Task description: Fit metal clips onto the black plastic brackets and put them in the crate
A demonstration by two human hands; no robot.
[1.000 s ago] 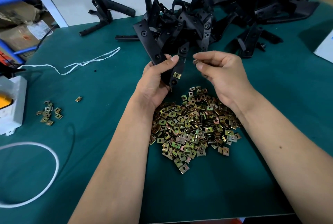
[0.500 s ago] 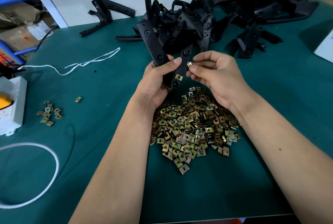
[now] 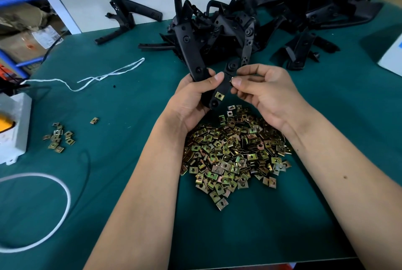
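My left hand grips a black plastic bracket above the table, thumb across its lower arm. One brass-coloured clip sits fitted near the bracket's lower tip. My right hand pinches a second small metal clip between thumb and forefinger, pressed against the bracket's right edge just beside my left thumb. Below both hands lies a large heap of loose metal clips on the green mat. No crate is in view.
A big pile of black brackets fills the far side of the table, with a lone bracket to its left. A small group of clips, white string, a white loop and a white box lie at left.
My right hand moved left with its clip and now holds it against the bracket's edge. The left hand kept the bracket nearly still.
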